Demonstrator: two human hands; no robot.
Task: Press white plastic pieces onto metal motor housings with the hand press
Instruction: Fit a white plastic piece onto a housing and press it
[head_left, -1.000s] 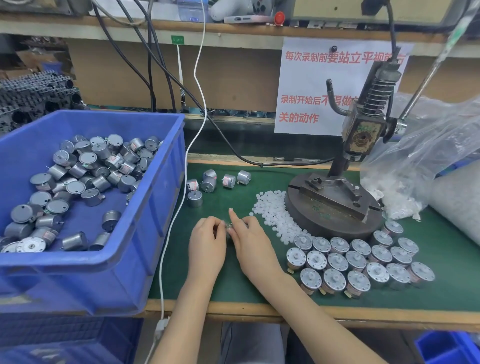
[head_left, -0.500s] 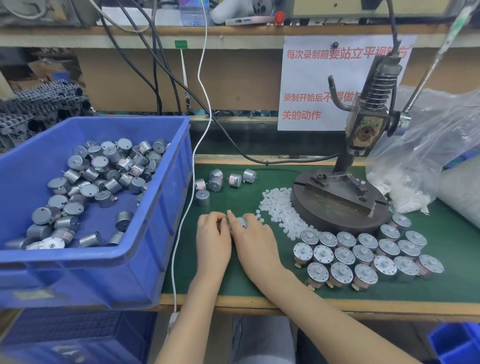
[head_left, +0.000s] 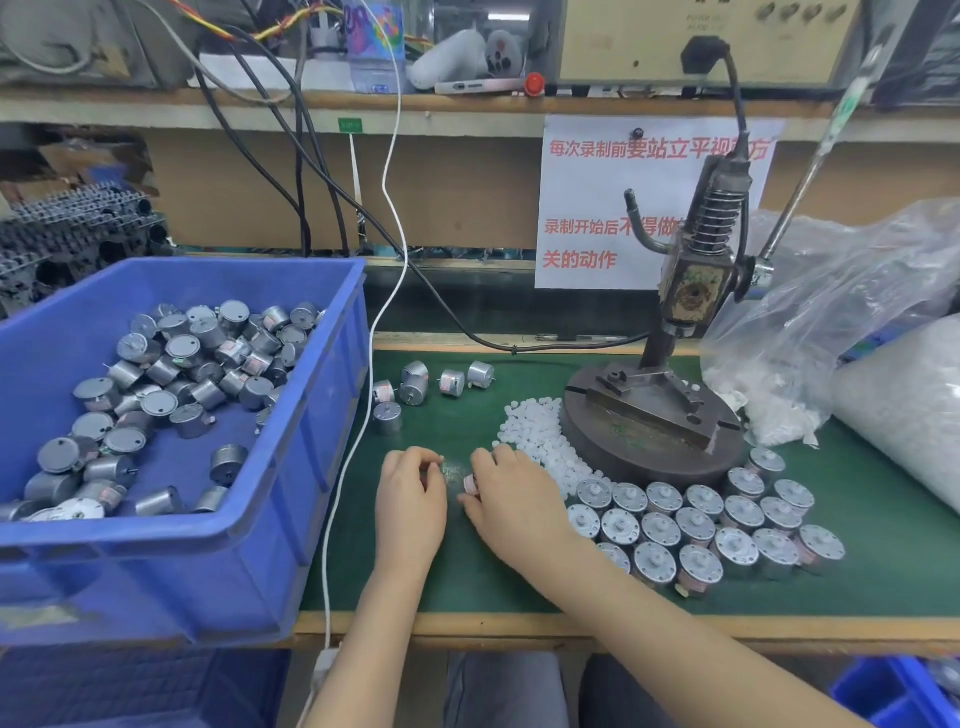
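On the green mat, my right hand grips a small metal motor housing, mostly hidden under its fingers. My left hand lies just to its left with curled fingers, pinching a tiny white plastic piece at its fingertips. A pile of white plastic pieces lies right behind my right hand. The hand press stands on its round base to the right, with nothing under its head. Rows of upright motors with white pieces on top stand in front of the base.
A blue bin with several bare motor housings fills the left. A few loose housings lie behind my hands. A white cable hangs along the bin. Clear plastic bags of white parts crowd the right. The press lever rises at the right.
My hands, which met over one motor, have drawn slightly apart. The motor stays under my right hand. The camera view has shifted a little.
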